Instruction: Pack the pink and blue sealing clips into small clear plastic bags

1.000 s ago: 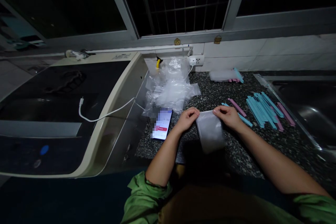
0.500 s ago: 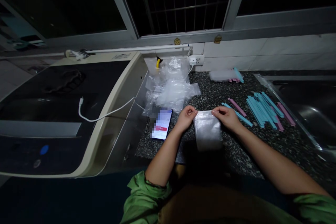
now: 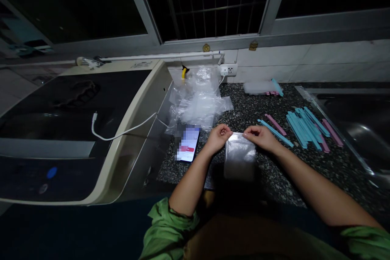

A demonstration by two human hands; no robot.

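A small clear plastic bag (image 3: 240, 158) hangs toward me between my hands, its top edge pinched at both corners. My left hand (image 3: 218, 139) is closed on the upper left corner. At the upper right corner, the thumb and fingers of my right hand (image 3: 259, 137) are pressed together on the plastic. Beyond my right hand lie a blue strip (image 3: 276, 133) and a pink strip (image 3: 275, 124), both flat and narrow. To the left of my left forearm rests a lit phone (image 3: 188, 144), partly blurred out.
Crumpled plastic bags (image 3: 199, 103) lie beside a washing machine (image 3: 118, 162) with a white cable (image 3: 122, 135). A pile of blue strips (image 3: 304, 128) sits near the sink (image 3: 362, 130). A plastic-wrapped bundle (image 3: 258, 87) lies by the wall, below a socket (image 3: 230, 70).
My hands have drawn slightly closer together along the bag's top edge. The bag has shifted a little toward me and hangs straighter.
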